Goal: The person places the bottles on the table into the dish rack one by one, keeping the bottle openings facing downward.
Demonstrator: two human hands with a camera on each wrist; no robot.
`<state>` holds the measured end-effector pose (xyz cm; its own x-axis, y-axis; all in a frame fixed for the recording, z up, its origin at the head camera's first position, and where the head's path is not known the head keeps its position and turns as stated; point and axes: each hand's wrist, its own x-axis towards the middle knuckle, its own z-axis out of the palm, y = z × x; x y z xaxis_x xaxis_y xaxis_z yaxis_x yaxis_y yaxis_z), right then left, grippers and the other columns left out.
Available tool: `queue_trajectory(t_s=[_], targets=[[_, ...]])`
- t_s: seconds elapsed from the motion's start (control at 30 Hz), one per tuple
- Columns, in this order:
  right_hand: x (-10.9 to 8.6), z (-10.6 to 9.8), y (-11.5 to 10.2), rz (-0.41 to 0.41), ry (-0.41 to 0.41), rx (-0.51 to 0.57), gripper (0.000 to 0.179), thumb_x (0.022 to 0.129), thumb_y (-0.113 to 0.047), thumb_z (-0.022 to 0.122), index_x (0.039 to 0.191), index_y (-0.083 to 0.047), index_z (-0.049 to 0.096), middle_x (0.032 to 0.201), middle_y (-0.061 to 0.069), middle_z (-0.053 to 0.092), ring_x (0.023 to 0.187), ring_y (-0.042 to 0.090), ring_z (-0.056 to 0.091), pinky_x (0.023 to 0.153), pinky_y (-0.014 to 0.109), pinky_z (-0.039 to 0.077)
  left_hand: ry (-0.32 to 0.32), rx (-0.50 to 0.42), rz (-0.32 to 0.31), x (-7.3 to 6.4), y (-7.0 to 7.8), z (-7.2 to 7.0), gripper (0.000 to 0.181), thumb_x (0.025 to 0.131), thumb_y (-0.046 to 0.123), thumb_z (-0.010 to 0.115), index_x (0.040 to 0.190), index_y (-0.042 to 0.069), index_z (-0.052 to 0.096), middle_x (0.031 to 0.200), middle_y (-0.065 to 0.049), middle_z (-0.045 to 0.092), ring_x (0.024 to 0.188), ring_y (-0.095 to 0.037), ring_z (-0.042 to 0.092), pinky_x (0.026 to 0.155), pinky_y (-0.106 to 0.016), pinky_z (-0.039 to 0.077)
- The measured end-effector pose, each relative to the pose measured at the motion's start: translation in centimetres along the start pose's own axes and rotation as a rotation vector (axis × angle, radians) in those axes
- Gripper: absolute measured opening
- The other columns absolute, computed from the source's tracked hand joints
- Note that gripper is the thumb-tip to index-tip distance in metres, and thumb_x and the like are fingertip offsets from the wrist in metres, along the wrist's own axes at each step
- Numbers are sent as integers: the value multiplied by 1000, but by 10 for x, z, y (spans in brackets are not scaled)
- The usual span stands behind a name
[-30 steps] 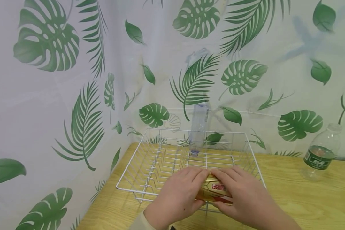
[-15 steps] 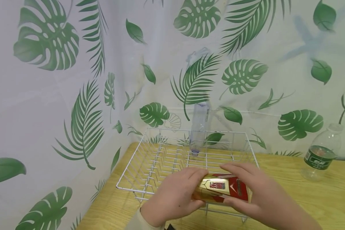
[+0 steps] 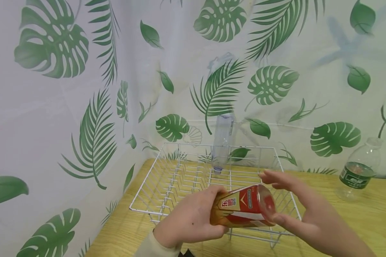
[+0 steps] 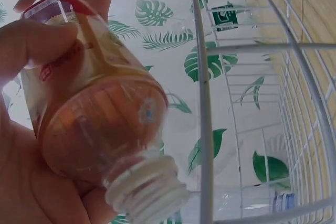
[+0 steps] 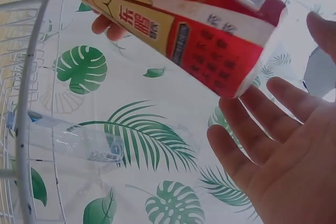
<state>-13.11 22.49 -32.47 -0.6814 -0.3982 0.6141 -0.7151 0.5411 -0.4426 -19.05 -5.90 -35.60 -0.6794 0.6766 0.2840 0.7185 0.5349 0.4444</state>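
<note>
The background was filled by a white wall covering [image 3: 180, 64] printed with green leaves. Below it a wood-grained table [image 3: 366, 221] was seen, on which a white wire rack [image 4: 203, 98] was set. The left hand [image 3: 189, 216] was wrapped around the body of a red-and-gold bottle [image 3: 241, 207], which was held firmly between thumb and fingers. The right hand [image 3: 308, 212] was held with thumb and fingers spread wide about the bottle's base; whether the base was touched could not be told. A clear bottle with a green label [image 3: 360, 167] was placed upright on the table, to the right of the rack. The red-and-gold bottle was held tilted above the rack's near edge, its base turned toward the right hand. At the rack's back, a slim clear bottle [image 3: 223, 142] was stood neck-down. In the left wrist view, the held bottle's threaded neck [image 4: 149, 184] was left uncovered, near a rack bar.
</note>
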Motion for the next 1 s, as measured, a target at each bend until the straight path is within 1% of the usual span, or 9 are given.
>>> queue_trajectory(t_s=[0.2, 0.33, 0.47, 0.53, 0.57, 0.67, 0.77, 0.87, 1.0], targets=[[0, -1, 3, -46, 24, 115, 83, 79, 2, 76, 154, -9, 41, 141, 7, 58, 120, 14, 59, 98, 17, 43, -48, -262, 67, 2, -2, 5, 78, 81, 31, 80, 147, 29, 39, 114, 11, 61, 94, -4, 59, 79, -20, 52], [1, 4, 9, -82, 28, 313, 81, 84, 4, 70, 156, 0, 33, 144, 17, 54, 127, 18, 55, 102, 17, 42, -91, -431, 81, 2, -1, 10, 78, 85, 26, 81, 148, 29, 37, 125, 11, 59, 107, -4, 58, 93, -24, 49], [1, 9, 8, -43, -2, 508, 80, 91, 2, 68, 158, 1, 25, 149, 22, 47, 135, 22, 49, 106, 19, 40, -127, -605, 82, 2, 3, 19, 76, 86, 20, 82, 145, 28, 35, 132, 10, 57, 118, -6, 56, 102, -27, 45], [1, 13, 5, -14, -22, 555, 79, 94, -4, 68, 160, -2, 24, 150, 22, 46, 134, 22, 51, 104, 21, 43, -147, -673, 103, 3, 5, 24, 75, 87, 16, 82, 144, 27, 34, 134, 10, 56, 120, -6, 55, 105, -28, 43], [2, 15, 3, 9, -37, 572, 79, 95, -8, 68, 160, -5, 24, 150, 21, 47, 133, 22, 52, 102, 23, 46, -154, -689, 120, 3, 7, 26, 75, 87, 14, 81, 143, 27, 32, 136, 9, 56, 121, -6, 55, 106, -28, 43], [3, 22, -2, 57, -79, 599, 79, 97, -15, 69, 161, -10, 24, 149, 19, 48, 129, 24, 55, 97, 29, 51, -141, -611, 197, 5, 9, 32, 80, 88, 13, 82, 144, 24, 25, 140, 8, 52, 124, -4, 53, 107, -28, 42], [3, 29, -6, 113, -106, 596, 83, 93, -12, 74, 161, -16, 26, 145, 14, 51, 125, 22, 57, 93, 32, 54, -106, -514, 250, 6, 11, 35, 82, 87, 13, 82, 141, 22, 22, 142, 6, 49, 125, -4, 51, 107, -27, 42], [3, 35, -9, 148, -87, 558, 87, 86, -1, 78, 158, -16, 31, 140, 10, 55, 120, 20, 59, 90, 31, 55, -116, -511, 227, 6, 11, 37, 80, 87, 16, 82, 140, 24, 22, 140, 8, 48, 124, -2, 51, 106, -26, 42], [2, 39, -10, 211, -36, 513, 78, 85, 4, 76, 150, -19, 41, 132, 7, 59, 111, 20, 62, 84, 32, 56, -161, -546, 187, 7, 11, 39, 80, 89, 21, 81, 143, 28, 21, 141, 10, 46, 126, -2, 49, 107, -25, 41]])
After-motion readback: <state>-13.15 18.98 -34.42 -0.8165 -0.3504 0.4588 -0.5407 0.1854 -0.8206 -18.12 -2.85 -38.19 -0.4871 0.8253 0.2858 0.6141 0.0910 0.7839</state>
